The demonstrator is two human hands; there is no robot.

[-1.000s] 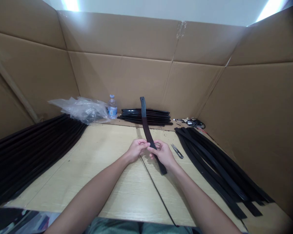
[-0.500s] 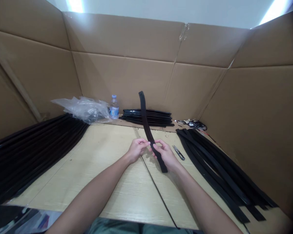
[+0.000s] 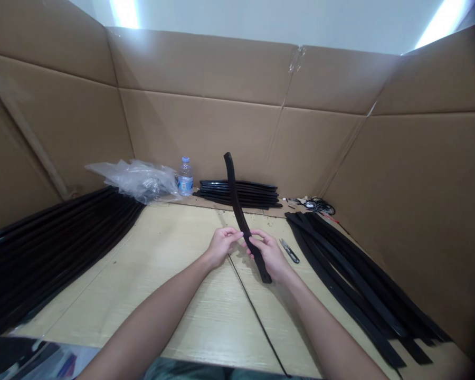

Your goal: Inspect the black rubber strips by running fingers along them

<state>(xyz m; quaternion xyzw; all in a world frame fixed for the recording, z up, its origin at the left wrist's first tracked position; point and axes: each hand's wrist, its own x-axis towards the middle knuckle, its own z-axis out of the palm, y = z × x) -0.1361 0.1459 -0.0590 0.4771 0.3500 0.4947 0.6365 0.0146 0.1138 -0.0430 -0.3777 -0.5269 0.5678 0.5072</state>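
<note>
A long, slightly curved black strip (image 3: 237,208) is held tilted above the table, its far end raised. My right hand (image 3: 267,250) is closed around its lower part, thumb on top. My left hand (image 3: 222,244) is closed in a pinch at the strip's left edge, thumb and forefinger touching it. A thin black cord (image 3: 253,306) runs from under my left hand to the table's front edge; its upper end is hidden by the fingers. Thread snips (image 3: 289,251) lie on the table just right of my right hand.
Long black strips lie piled at the left (image 3: 63,248) and right (image 3: 352,279). A stack of black strips (image 3: 257,192), a water bottle (image 3: 185,177), clear plastic bags (image 3: 142,179) and tangled black cord (image 3: 320,205) are at the back. Cardboard walls (image 3: 206,121) surround the table (image 3: 162,237).
The strip has turned slightly in my hands, so its raised end shows more edge-on. Both hands stay in nearly the same place; the view has tipped up a little.
</note>
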